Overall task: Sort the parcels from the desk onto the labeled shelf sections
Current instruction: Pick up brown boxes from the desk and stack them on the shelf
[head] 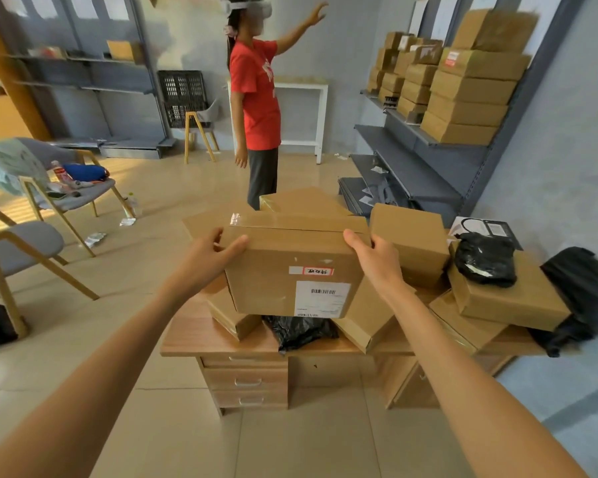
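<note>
Head view, both arms outstretched, left hand [212, 250] and right hand [373, 254] grasping cardboard parcel [290, 270] sides

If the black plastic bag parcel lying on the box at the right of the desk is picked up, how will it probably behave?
The black plastic bag parcel looks crumpled and lumpy, so it will probably sag and change shape rather than stay stiff. Its glossy film may be slippery in the fingers. It is unlikely to roll, since it slumps flat on the cardboard box beneath it.

Matt cardboard box [290, 270], glossy black plastic bag [485, 258], wood-grain desk [201, 339].
</note>
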The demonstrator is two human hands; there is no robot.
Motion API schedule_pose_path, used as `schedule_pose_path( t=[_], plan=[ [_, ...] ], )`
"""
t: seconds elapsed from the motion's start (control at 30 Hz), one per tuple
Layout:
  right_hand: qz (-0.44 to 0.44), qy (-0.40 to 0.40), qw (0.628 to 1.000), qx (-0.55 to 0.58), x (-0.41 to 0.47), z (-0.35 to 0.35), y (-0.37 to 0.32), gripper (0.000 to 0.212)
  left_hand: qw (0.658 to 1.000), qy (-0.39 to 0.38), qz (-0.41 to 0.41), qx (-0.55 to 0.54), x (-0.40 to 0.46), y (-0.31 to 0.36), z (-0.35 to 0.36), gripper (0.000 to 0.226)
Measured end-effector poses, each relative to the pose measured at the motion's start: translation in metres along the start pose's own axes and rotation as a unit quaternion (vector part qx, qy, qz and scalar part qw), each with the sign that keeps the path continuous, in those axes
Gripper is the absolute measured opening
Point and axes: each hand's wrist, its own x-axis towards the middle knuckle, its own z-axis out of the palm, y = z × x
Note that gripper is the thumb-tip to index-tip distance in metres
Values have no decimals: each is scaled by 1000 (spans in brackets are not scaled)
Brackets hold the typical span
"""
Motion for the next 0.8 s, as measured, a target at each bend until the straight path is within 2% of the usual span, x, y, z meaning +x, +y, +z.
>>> schedule_pose_path(
  t=[0.1, 0.2, 0.3, 0.4, 0.47, 0.6, 0.67, 0.7, 0.8],
  plan=[
    [12, 7, 1000, -15, -1, -10, -4, 30, 998, -46, 35, -20, -7, 10, -4, 112],
    [10, -7, 1000, -27, -7, -20, -10, 36, 998, -32, 54, -10, -7, 17, -4, 136],
    [10, -3, 999, -45, -12, -30, -13, 39, 987, -38, 112, 110, -11, 32, -3, 129],
    [-3, 11, 997, -73, -16, -40, -17, 35, 953, -45, 141, 265, -17, 46, -3, 113],
    [-27, 13, 994, -104, -20, -43, -22, 32, 933, -40, 165, 318, -18, 51, 2, 113],
    [-74, -1, 988, -138, -27, -39, -35, 31, 909, -73, 185, 365, -21, 61, 26, 124],
    [-82, -10, 989, -123, -28, -41, -36, 31, 913, -52, 181, 363, -22, 62, 33, 127],
    [-84, -20, 991, -99, -30, -43, -35, 37, 916, -38, 182, 357, -22, 61, 34, 126],
    [-56, -51, 997, -8, -31, -52, -31, 73, 932, -19, 175, 317, -23, 61, 32, 121]
  ],
)
